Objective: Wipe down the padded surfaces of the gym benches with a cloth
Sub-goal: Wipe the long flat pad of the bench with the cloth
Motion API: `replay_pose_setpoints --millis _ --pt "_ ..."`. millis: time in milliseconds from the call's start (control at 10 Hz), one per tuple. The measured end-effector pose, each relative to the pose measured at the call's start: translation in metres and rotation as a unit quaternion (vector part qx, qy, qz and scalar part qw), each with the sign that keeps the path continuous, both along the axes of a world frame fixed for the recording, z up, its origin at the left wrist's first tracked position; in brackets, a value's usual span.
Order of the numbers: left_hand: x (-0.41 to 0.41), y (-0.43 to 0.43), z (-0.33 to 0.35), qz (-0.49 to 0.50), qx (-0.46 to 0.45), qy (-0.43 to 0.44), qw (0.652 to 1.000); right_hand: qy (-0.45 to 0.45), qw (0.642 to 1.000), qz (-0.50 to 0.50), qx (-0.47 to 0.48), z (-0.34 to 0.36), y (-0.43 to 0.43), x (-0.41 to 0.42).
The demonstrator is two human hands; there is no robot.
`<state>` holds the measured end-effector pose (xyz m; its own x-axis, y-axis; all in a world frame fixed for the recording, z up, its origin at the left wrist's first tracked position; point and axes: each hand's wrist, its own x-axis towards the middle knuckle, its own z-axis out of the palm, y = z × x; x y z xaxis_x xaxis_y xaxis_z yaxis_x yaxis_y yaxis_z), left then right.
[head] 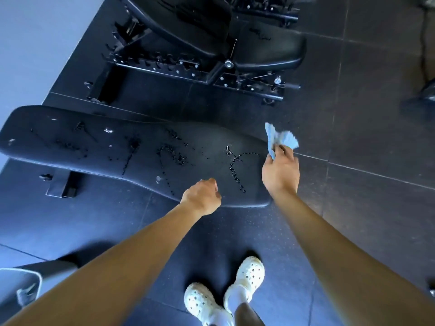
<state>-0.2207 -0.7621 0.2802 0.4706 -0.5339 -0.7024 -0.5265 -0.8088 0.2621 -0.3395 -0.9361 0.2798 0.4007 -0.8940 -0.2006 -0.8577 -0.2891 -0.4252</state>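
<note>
A flat black padded bench [94, 147] lies across the middle of the view, its pad dotted with lines of liquid droplets [235, 170]. My right hand [280, 170] holds a crumpled light blue cloth [280, 138] just above the pad's right end. My left hand [202, 196] hovers over the pad's near edge with its fingers curled in; a small pale tip shows at the knuckles, and I cannot tell if it holds anything. A second, adjustable bench [270, 45] with black pads stands beyond the first.
The floor [364, 196] is dark rubber tile. My feet in white perforated clogs [249, 276] stand just in front of the bench. A pale wall [35, 43] rises at the upper left. A grey object [21, 285] sits at the lower left corner.
</note>
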Motion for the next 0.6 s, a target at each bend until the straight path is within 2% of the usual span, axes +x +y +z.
replay_pose_setpoints --millis 100,200,300,400,500,600 --pt "-0.007 -0.007 -0.060 0.168 0.044 0.042 0.984 0.070 0.983 0.166 -0.020 -0.081 0.006 -0.003" --pt "-0.024 -0.002 -0.100 0.326 0.056 0.139 0.933 0.164 0.948 0.270 0.047 -0.141 0.025 -0.017" --pt "-0.062 0.007 -0.170 0.473 0.055 0.207 0.855 0.156 0.940 0.302 -0.019 -0.203 0.037 -0.029" --pt "-0.084 0.008 -0.222 0.494 -0.017 0.206 0.845 0.116 0.937 0.324 -0.066 -0.217 0.025 -0.021" --pt "-0.106 0.000 -0.260 0.527 -0.144 0.212 0.810 0.073 0.929 0.349 -0.097 -0.222 -0.008 0.003" --pt "-0.109 -0.008 -0.268 0.533 -0.189 0.162 0.809 0.055 0.932 0.346 -0.089 -0.226 -0.024 0.022"
